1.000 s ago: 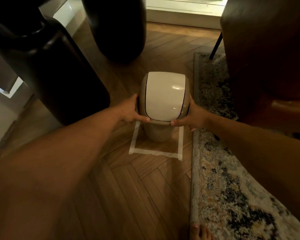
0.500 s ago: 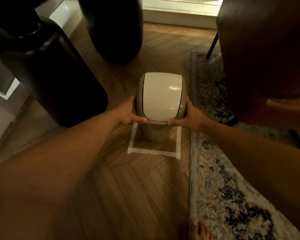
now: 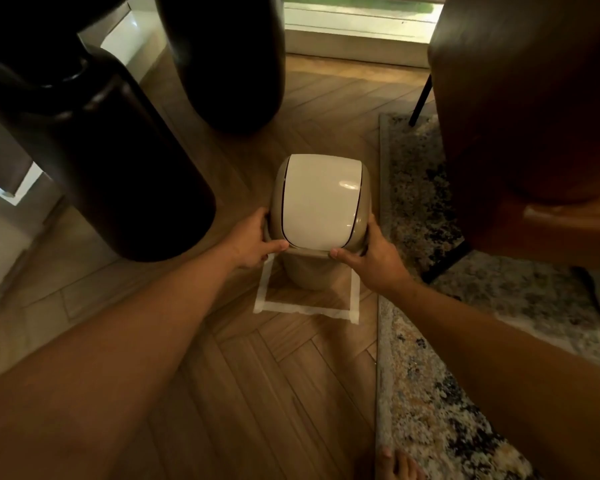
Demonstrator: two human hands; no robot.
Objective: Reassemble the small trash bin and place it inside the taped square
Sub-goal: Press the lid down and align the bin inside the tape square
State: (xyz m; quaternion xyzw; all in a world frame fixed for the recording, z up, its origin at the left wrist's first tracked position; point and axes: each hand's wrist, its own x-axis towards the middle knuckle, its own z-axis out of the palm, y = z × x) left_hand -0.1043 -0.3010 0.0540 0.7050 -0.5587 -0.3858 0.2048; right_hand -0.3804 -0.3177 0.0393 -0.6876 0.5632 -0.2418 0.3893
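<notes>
A small beige trash bin [image 3: 309, 271] with a white swing lid [image 3: 317, 202] stands upright on the wooden floor, its base inside the taped square [image 3: 305, 310] of white tape. My left hand [image 3: 253, 240] grips the lid's left rim, thumb on the front edge. My right hand [image 3: 371, 258] grips the right rim in the same way. The far side of the square is hidden behind the bin.
Two tall dark vases, one at the left [image 3: 97, 161] and one behind [image 3: 226, 60], stand close to the bin. A patterned rug [image 3: 426, 393] lies along the right, with a brown chair [image 3: 534, 126] on it. My bare toes [image 3: 395, 465] show at the bottom.
The bin and both hands hold nearly the same pose; the view has shifted slightly, and the bin sits a little lower over the square.
</notes>
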